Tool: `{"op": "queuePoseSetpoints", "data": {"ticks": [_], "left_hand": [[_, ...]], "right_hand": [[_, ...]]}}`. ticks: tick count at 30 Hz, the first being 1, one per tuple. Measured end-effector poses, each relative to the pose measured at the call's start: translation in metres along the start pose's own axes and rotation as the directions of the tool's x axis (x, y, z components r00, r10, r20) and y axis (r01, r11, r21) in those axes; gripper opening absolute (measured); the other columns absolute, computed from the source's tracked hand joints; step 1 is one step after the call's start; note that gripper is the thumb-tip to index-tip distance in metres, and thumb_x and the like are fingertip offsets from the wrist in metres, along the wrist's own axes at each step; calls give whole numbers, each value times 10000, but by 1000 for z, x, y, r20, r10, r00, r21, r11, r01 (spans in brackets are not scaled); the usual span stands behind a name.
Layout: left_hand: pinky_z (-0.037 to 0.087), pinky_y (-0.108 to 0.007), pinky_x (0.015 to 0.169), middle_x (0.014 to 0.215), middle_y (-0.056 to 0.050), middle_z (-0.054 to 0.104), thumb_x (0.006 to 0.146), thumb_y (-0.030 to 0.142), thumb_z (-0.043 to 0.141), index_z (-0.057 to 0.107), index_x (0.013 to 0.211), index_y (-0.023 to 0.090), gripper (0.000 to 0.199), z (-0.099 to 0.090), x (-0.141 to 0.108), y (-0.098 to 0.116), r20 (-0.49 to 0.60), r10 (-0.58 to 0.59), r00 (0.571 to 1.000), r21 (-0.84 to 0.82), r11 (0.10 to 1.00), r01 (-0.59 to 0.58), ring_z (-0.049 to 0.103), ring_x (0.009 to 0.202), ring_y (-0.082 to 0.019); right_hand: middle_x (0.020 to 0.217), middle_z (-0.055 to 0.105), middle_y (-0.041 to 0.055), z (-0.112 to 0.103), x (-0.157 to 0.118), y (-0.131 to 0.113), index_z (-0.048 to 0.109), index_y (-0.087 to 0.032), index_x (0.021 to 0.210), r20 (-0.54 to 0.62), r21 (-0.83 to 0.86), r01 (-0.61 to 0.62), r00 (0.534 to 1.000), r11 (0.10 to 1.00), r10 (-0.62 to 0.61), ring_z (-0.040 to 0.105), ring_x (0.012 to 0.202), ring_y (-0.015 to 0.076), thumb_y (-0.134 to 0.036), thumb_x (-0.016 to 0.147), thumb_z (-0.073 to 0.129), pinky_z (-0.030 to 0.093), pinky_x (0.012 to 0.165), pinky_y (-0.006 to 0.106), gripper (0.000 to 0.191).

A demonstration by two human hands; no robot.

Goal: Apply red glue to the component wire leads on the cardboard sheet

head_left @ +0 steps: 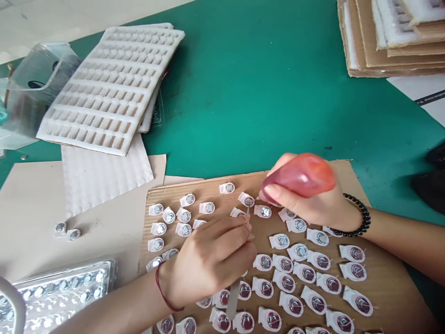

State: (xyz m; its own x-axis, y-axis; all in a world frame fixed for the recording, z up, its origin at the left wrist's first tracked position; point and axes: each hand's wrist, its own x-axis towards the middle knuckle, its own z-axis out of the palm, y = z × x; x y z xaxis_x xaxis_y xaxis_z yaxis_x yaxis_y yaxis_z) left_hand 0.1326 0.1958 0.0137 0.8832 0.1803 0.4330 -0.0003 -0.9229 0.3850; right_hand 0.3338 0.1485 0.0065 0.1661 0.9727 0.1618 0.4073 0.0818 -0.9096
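Note:
My left hand [215, 255] is closed around a pair of metal tweezers [233, 299], whose flat end sticks out below my fingers. The tweezers' tip touches or almost touches a small white piece with a round silvery centre [248, 201]. Wrapped in my right hand [314, 206] is a red, pear-shaped squeeze bottle [302, 175], tilted with its narrow end toward that same piece. Many similar pieces, several with thin wires, lie spread over a brown cardboard sheet [181, 188] under both hands. My left hand hides some of them.
White foam trays with slots [114, 83] are stacked at the upper left, beside a clear plastic bin [26, 93]. A clear blister tray [59, 297] holds silvery round parts at the lower left. Cardboard and foam layers [382, 55] stand stacked at the upper right of the green table [250, 93].

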Motion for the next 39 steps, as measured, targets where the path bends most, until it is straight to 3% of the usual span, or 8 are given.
{"op": "queuePoseSetpoints", "data": {"ticks": [4, 8, 15, 19, 24, 27, 31, 39], "left_hand": [[526, -199, 815, 902, -45, 593, 778, -21, 431, 606, 821, 133, 237, -4, -1, -9, 42, -168, 985, -229, 958, 173, 588, 921, -95], [511, -176, 725, 775, 14, 592, 727, -53, 489, 605, 704, 172, 254, 1, -1, -16, -40, -402, 915, -403, 844, 353, 601, 799, -63], [498, -157, 604, 704, 35, 606, 713, -28, 556, 569, 681, 181, 212, 1, 5, -20, -87, -519, 850, -461, 778, 427, 590, 680, -50], [489, -175, 624, 692, 29, 609, 717, -14, 575, 576, 696, 175, 191, -3, 3, -24, -197, -506, 839, -459, 804, 377, 592, 699, -57], [521, -227, 725, 853, -12, 623, 702, -62, 549, 617, 821, 184, 282, -6, -1, -27, -181, -356, 917, -383, 884, 268, 607, 854, -107], [535, -268, 791, 930, -43, 608, 698, -88, 511, 617, 897, 164, 338, -13, -1, -25, -155, -229, 961, -325, 931, 169, 597, 950, -148], [546, -261, 770, 907, -41, 607, 666, -108, 526, 623, 845, 144, 324, -17, -2, -23, -259, -230, 938, -265, 951, 161, 609, 919, -146], [558, -274, 771, 892, -37, 603, 668, -108, 485, 614, 853, 160, 351, -12, -3, -25, -132, -205, 970, -325, 933, 153, 608, 902, -134]], "right_hand": [[557, 579, -12, -2, 3, -3, 506, -159, 645, -19, 245, -61, 998, 968, 68, 565, 522, 56, -310, 715, 591, 471, 473, 134, 187], [621, 607, 3, 2, -3, 2, 515, -151, 668, 86, 293, -26, 996, 956, 1, 577, 545, 60, -234, 676, 611, 469, 466, 134, 128], [592, 590, -1, -1, -3, 0, 477, -147, 620, 70, 67, 393, 915, 917, -397, 578, 573, 58, -238, 701, 578, 436, 479, 151, 158], [526, 546, -21, -9, 1, -6, 416, -156, 550, 151, 136, 468, 862, 873, -485, 544, 508, 39, -202, 771, 486, 381, 423, 155, 237], [657, 605, 4, -8, 2, -1, 513, -198, 854, -19, 594, 181, 977, 784, -211, 611, 604, 106, -294, 765, 509, 485, 465, 180, 131], [545, 525, -7, -11, 8, -1, 503, -170, 745, 89, 729, -55, 996, 682, -14, 569, 525, 111, -423, 776, 461, 482, 455, 228, 258], [524, 446, -7, -19, 16, 0, 431, -138, 632, 351, 649, -386, 916, 655, 192, 487, 510, 54, -436, 845, 349, 374, 425, 166, 375], [550, 453, -22, -5, 17, 13, 394, -133, 614, 444, 631, -547, 836, 550, 323, 382, 436, 13, -500, 806, 408, 273, 389, 160, 415]]}}
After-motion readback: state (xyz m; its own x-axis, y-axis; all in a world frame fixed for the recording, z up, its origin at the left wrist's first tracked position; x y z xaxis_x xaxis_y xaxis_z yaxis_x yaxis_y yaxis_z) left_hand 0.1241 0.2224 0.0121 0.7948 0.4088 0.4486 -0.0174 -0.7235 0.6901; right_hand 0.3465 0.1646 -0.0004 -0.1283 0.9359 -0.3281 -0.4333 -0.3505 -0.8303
